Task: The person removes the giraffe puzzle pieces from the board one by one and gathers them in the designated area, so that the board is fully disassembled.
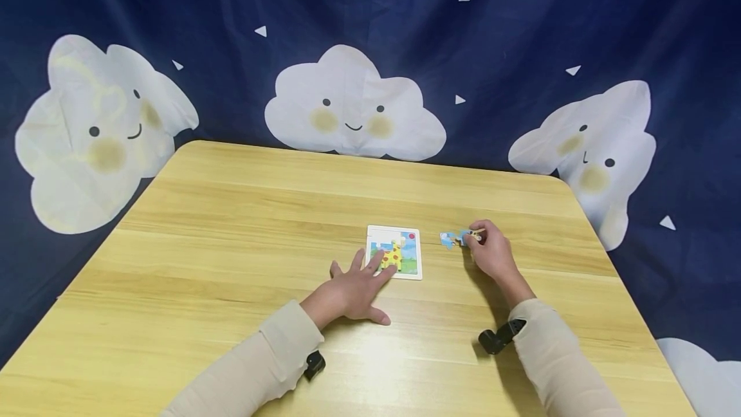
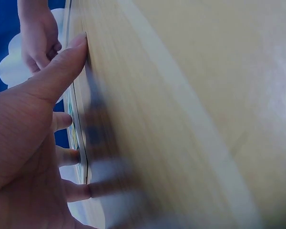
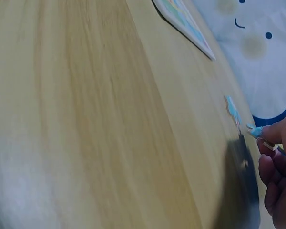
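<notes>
A square jigsaw puzzle board (image 1: 413, 253) with a white frame lies on the table, its picture a yellow giraffe on grass under blue sky; white backing shows at its upper left. My left hand (image 1: 354, 289) is spread out, fingertips over the board's lower left and thumb stretched to the right over the table. To the board's right, my right hand (image 1: 493, 255) pinches a blue puzzle piece (image 3: 255, 131) between thumb and fingers. Another loose blue piece (image 1: 446, 240) lies just left of those fingertips. The right fingers partly hide what they hold.
The wooden table (image 1: 231, 262) has rounded far corners. Behind it hangs a dark blue curtain (image 1: 370, 5) with smiling white clouds. A small black device (image 1: 496, 338) sits at the right cuff, and another black device (image 1: 314, 365) at the left cuff.
</notes>
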`<move>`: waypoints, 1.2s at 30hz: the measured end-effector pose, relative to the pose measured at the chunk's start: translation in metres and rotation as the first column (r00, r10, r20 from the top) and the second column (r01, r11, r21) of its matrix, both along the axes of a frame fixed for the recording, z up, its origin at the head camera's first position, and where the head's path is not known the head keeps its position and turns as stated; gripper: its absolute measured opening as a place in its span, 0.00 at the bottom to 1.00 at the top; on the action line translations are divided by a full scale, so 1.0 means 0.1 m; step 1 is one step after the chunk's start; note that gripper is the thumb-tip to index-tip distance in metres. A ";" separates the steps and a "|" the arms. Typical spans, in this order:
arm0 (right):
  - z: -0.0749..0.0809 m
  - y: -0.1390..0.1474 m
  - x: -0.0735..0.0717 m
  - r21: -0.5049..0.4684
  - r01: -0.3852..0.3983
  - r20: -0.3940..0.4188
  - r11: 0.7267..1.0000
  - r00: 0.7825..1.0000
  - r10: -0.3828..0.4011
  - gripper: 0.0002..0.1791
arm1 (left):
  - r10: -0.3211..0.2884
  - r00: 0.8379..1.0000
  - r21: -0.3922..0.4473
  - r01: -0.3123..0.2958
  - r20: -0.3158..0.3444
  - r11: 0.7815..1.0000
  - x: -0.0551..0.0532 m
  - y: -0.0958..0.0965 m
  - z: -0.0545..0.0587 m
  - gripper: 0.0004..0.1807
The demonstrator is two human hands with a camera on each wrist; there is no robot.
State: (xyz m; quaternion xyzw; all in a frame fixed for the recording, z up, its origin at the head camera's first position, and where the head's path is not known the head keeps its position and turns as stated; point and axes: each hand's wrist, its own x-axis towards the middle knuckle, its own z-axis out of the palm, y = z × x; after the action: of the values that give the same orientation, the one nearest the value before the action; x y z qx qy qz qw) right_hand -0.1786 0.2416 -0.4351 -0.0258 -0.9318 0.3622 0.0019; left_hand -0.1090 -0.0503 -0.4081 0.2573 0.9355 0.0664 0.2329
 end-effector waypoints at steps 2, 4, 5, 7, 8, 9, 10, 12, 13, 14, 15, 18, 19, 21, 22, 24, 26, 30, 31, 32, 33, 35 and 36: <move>-0.01 0.02 0.00 0.006 0.006 0.002 1.000 1.000 -0.006 0.16 | 0.000 1.000 0.001 0.000 0.002 1.000 0.00 0.00 0.00 0.53; -0.03 0.04 0.00 0.018 0.011 -0.002 1.000 1.000 -0.011 0.15 | 0.000 1.000 0.002 0.000 0.003 1.000 0.00 0.00 0.00 0.53; -0.03 0.05 0.00 0.023 0.012 -0.006 1.000 1.000 -0.012 0.15 | 0.001 1.000 0.001 -0.001 0.003 1.000 0.00 0.01 0.00 0.53; -0.05 0.06 -0.01 0.040 0.016 -0.017 0.999 1.000 -0.015 0.14 | 0.003 1.000 0.001 -0.003 0.003 1.000 0.00 0.00 0.00 0.53; -0.05 0.06 -0.01 0.043 0.017 -0.021 0.999 1.000 -0.016 0.15 | 0.004 1.000 0.000 -0.004 0.003 1.000 -0.01 0.00 0.00 0.53; -0.06 0.06 -0.01 0.049 0.018 -0.020 0.999 1.000 -0.017 0.15 | 0.004 1.000 0.001 -0.004 0.003 1.000 -0.01 0.00 -0.01 0.53; -0.06 0.06 -0.01 0.054 0.022 -0.017 0.998 1.000 -0.021 0.15 | 0.004 1.000 0.001 -0.004 0.003 1.000 -0.01 0.00 -0.01 0.53; -0.07 0.06 -0.02 0.059 0.026 -0.008 0.998 1.000 -0.026 0.16 | 0.003 1.000 0.000 -0.003 0.005 1.000 -0.01 0.00 -0.02 0.53; -0.08 0.06 -0.02 0.062 0.030 -0.002 0.998 1.000 -0.030 0.17 | 0.003 1.000 0.001 -0.003 0.006 1.000 -0.01 0.00 -0.02 0.53; -0.09 0.06 -0.02 0.066 0.034 0.000 0.997 0.999 -0.034 0.17 | 0.002 1.000 0.002 -0.002 0.007 1.000 -0.01 0.00 -0.02 0.53; -0.09 0.06 -0.02 0.071 0.037 0.000 0.997 0.999 -0.037 0.18 | 0.002 1.000 0.002 -0.002 0.007 1.000 -0.01 0.00 -0.03 0.53; -0.12 0.07 -0.03 0.082 0.042 -0.015 0.996 0.999 -0.041 0.18 | 0.002 1.000 0.001 -0.002 0.005 1.000 -0.01 0.00 -0.03 0.53; -0.12 0.07 -0.04 0.084 0.042 -0.021 0.996 0.999 -0.041 0.17 | 0.002 1.000 0.000 -0.002 0.004 1.000 -0.01 0.00 -0.03 0.53; -0.13 0.07 -0.04 0.083 0.046 -0.032 0.995 0.999 -0.044 0.17 | 0.001 1.000 -0.002 -0.001 0.003 1.000 -0.01 0.01 -0.03 0.53; -0.14 0.06 -0.04 0.082 0.050 -0.035 0.995 0.998 -0.047 0.17 | 0.001 1.000 -0.003 -0.001 0.003 1.000 -0.01 0.01 -0.03 0.53; -0.14 0.06 -0.05 0.077 0.057 -0.040 0.995 0.998 -0.054 0.17 | 0.001 1.000 -0.004 -0.001 0.003 1.000 -0.01 0.01 -0.02 0.53; -0.15 0.05 -0.05 0.073 0.067 -0.041 0.995 0.997 -0.065 0.17 | 0.002 1.000 -0.003 -0.002 0.002 1.000 -0.01 0.01 -0.02 0.53; -0.16 0.04 -0.06 0.065 0.083 -0.036 0.994 0.996 -0.081 0.16 | 0.004 1.000 -0.001 -0.004 -0.002 1.000 -0.01 0.01 -0.01 0.53; -0.16 0.04 -0.07 0.063 0.087 -0.036 0.994 0.996 -0.085 0.16 | 0.005 1.000 0.000 -0.005 -0.002 1.000 -0.01 0.01 -0.01 0.53; -0.17 0.04 -0.07 0.060 0.088 -0.035 0.994 0.996 -0.086 0.16 | 0.005 1.000 0.001 -0.005 -0.001 1.000 -0.01 0.01 -0.01 0.53; -0.17 0.04 -0.06 0.059 0.087 -0.035 0.994 0.996 -0.085 0.16 | 0.005 1.000 0.002 -0.005 -0.001 1.000 -0.01 0.01 -0.01 0.52; -0.18 0.04 -0.06 0.055 0.084 -0.039 0.995 0.996 -0.082 0.16 | 0.006 1.000 0.004 -0.006 0.001 1.000 -0.01 0.01 -0.02 0.52; -0.18 0.03 -0.06 0.053 0.083 -0.041 0.995 0.996 -0.081 0.16 | 0.006 1.000 0.004 -0.006 0.001 1.000 -0.01 0.01 -0.02 0.53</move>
State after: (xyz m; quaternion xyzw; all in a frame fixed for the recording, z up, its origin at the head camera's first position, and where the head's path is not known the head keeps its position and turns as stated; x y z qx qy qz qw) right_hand -0.1846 0.2450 -0.4526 -0.0570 -0.9392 0.3368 0.0355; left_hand -0.1102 -0.0494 -0.4099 0.2548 0.9361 0.0692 0.2326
